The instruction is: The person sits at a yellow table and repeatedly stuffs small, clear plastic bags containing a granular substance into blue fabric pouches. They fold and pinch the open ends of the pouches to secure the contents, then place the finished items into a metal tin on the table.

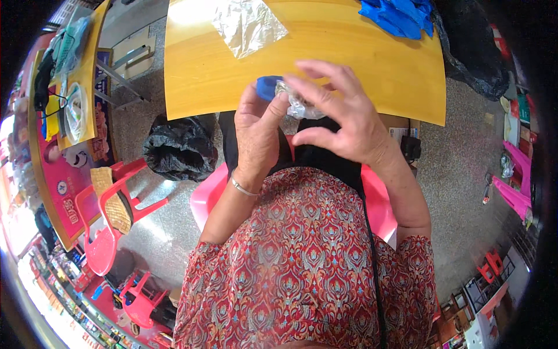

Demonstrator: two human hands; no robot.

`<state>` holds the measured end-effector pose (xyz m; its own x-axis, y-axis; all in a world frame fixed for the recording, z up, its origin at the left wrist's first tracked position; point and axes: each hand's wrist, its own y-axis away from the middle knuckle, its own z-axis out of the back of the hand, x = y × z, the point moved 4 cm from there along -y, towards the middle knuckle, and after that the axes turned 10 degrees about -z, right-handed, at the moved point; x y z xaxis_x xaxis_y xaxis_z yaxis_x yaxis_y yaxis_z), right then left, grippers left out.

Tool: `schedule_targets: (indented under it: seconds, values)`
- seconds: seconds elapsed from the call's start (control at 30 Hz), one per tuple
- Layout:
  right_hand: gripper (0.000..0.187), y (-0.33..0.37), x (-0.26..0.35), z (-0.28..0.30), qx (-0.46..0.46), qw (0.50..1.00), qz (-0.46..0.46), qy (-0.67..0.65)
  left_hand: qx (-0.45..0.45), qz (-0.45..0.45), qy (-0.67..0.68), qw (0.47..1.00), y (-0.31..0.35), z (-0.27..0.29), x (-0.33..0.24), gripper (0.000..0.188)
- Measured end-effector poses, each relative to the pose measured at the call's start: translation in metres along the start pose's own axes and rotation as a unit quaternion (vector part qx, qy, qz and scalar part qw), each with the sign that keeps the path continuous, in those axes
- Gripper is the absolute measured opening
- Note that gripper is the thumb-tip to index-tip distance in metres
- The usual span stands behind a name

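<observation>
My left hand (256, 131) is closed on a small rounded blue object (268, 88), its thumb pressing across the front. Crumpled clear plastic (301, 109) sticks out from beside the thumb; whether it wraps the blue object or lies against it, I cannot tell. Just to the right, my right hand (346, 116) is raised with thumb and fingers spread apart, slightly blurred. Its fingertips come close to the plastic, and I see nothing held in them. Both hands are above my lap, at the near edge of the yellow table (349, 64).
A flat clear plastic bag (247, 26) lies at the table's far side, and blue plastic (398, 17) at its far right corner. Black bags stand on the floor at left (179, 148) and hang at right (474, 52). A red chair (102, 247) stands at left.
</observation>
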<state>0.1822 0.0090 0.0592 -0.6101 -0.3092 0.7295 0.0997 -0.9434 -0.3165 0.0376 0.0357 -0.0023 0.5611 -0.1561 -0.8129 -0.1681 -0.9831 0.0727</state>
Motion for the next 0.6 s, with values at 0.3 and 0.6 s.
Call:
schedule_targets:
  seconds: [0.3, 0.6]
  values:
    - [0.04, 0.001, -0.002, -0.017, -0.072, 0.991, -0.007, -0.111, 0.014, 0.052, 0.087, 0.995, 0.0, 0.007, 0.001, 0.024]
    - [0.031, 0.005, -0.003, -0.022, -0.034, 0.999, 0.008, -0.031, -0.035, 0.079, 0.124, 0.989, 0.002, 0.008, 0.006, 0.036]
